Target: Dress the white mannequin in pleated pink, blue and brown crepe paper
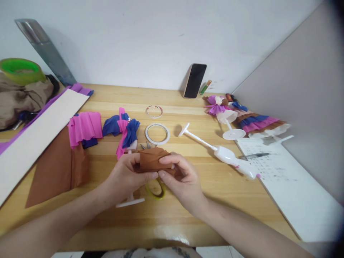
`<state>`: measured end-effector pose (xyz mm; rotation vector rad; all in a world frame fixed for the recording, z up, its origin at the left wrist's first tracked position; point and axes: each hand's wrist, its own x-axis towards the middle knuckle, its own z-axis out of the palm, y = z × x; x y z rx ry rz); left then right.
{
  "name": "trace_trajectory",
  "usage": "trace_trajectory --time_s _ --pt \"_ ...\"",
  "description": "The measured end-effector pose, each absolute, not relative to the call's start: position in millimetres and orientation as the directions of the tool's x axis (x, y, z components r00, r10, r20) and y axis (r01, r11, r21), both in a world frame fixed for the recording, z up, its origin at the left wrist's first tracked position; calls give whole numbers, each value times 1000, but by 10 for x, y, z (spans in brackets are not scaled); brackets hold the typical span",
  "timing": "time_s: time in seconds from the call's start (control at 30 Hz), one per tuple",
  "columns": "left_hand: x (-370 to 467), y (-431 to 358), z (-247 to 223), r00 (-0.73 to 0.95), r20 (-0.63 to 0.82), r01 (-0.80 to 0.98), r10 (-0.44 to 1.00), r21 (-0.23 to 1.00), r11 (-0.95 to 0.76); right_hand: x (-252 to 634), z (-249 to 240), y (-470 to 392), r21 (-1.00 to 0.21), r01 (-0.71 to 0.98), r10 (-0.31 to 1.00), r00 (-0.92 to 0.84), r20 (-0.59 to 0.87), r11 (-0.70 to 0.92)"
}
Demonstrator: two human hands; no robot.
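A small folded piece of brown crepe paper [153, 159] is held between both hands above the middle of the table. My left hand [129, 173] grips its left end, thumb along the lower edge. On the right end, my right hand [183, 177] is closed, with thumb and fingers pinching the folds. Below the hands lie scissors with yellow handles [158, 190], partly hidden. Behind my left hand is a white stand [130, 203] topped by a pink and blue paper figure [126, 130]. A roll of white tape [157, 134] lies just beyond the brown paper.
Brown paper [57, 166], pink paper [85, 127] and a long white board [44, 134] lie left. A white mannequin on a stand [233, 160], a dressed figure [258, 122] and a written sheet [290, 186] are right. A phone [195, 81] leans on the wall.
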<state>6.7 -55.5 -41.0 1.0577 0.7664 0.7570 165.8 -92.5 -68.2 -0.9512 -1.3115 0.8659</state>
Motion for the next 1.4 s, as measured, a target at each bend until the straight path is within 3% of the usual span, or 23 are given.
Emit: trace_trajectory --time_s 0.43,1.4 --pt "78 -528 -374 459 -208 -172 864 933 316 1730 -669 -958 -926 -117 933 18 358 358" --pt "31 -496 -341 469 -195 -128 861 950 285 1731 -676 -908 -944 -154 957 53 286 291"
